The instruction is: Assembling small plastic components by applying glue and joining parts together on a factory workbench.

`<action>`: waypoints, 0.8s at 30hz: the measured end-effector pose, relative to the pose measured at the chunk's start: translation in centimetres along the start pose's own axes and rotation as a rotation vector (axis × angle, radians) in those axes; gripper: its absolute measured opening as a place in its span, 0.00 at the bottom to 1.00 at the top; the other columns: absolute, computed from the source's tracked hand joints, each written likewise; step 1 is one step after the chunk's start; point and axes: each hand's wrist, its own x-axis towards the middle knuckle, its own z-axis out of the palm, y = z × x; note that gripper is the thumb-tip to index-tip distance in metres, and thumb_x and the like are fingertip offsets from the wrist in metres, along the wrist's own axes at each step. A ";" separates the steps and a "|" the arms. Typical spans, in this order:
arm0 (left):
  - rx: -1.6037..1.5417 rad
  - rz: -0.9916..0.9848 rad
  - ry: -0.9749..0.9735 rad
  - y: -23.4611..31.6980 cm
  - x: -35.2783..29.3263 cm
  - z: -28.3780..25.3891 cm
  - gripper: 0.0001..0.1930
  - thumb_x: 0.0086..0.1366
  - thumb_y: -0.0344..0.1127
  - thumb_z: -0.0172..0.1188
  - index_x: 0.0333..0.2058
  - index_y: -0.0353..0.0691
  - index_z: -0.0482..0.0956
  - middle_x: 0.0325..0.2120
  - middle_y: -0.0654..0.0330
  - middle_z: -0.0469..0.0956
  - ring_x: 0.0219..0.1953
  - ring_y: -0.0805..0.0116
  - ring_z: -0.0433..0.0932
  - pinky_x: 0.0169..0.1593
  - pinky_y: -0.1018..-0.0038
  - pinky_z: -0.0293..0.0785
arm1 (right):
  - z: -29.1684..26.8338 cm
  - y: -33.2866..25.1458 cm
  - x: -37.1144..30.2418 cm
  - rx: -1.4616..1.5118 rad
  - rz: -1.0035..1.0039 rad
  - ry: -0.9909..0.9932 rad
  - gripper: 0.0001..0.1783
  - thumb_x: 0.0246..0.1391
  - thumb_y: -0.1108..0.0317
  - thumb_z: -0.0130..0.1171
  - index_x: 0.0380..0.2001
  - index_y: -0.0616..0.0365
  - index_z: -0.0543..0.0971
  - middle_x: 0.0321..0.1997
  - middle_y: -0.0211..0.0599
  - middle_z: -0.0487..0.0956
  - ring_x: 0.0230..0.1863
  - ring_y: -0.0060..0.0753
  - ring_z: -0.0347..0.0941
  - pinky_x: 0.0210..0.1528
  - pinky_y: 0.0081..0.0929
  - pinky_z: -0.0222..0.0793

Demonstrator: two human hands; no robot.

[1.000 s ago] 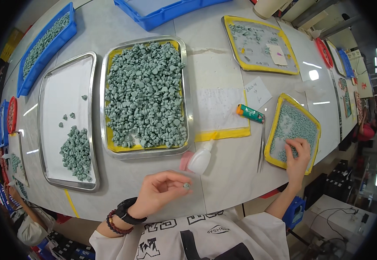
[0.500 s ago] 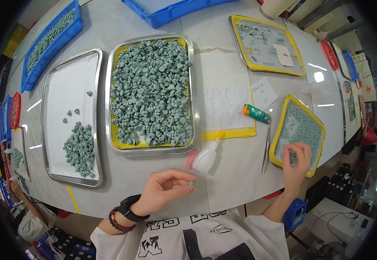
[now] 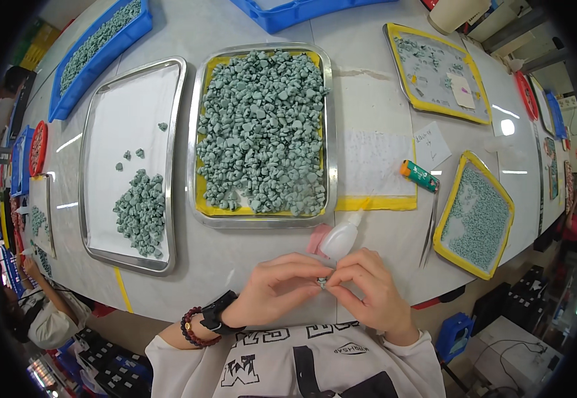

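Note:
Over the near edge of the table my two hands meet fingertip to fingertip. My left hand pinches a small grey-green piece. My right hand is closed too, thumb and forefinger against that piece; anything else between them is too small to make out. Just beyond my fingers lies a white squeeze bottle with a pink part beside it. Ahead is a metal tray heaped with grey-green pieces. To the right, a yellow-edged tray holds many tiny green bits.
A white-lined metal tray with a small pile of pieces is at left. Tweezers lie beside a green and orange object. Another yellow-edged tray and blue bins stand farther off. A person works at far left.
My right hand has come left from the tray of tiny bits to meet my left hand at the grey-green piece. The view has shifted, moving the table's contents slightly right.

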 end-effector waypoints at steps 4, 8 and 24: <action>0.220 0.129 0.030 0.2 0.1 -0.1 0.16 0.54 0.16 0.59 0.43 0.32 0.78 0.42 0.52 0.76 0.44 0.64 0.76 0.45 0.72 0.75 | 0.3 -0.1 0.1 0.012 0.036 -0.009 0.10 0.39 0.79 0.64 0.27 0.57 0.76 0.32 0.34 0.72 0.33 0.36 0.67 0.37 0.28 0.62; 0.286 0.157 0.085 0.4 0.0 0.1 0.14 0.52 0.18 0.61 0.40 0.32 0.79 0.38 0.53 0.79 0.41 0.63 0.78 0.43 0.72 0.74 | 0.6 0.0 0.2 0.007 0.035 -0.005 0.10 0.39 0.79 0.64 0.27 0.58 0.76 0.32 0.34 0.72 0.33 0.36 0.68 0.37 0.27 0.62; -0.154 -0.030 0.137 0.0 -0.2 -0.2 0.10 0.54 0.15 0.58 0.36 0.30 0.78 0.39 0.50 0.78 0.40 0.66 0.78 0.43 0.74 0.76 | 1.6 0.3 -0.5 0.022 -0.031 0.173 0.13 0.36 0.81 0.66 0.29 0.59 0.77 0.32 0.34 0.72 0.32 0.33 0.68 0.33 0.25 0.64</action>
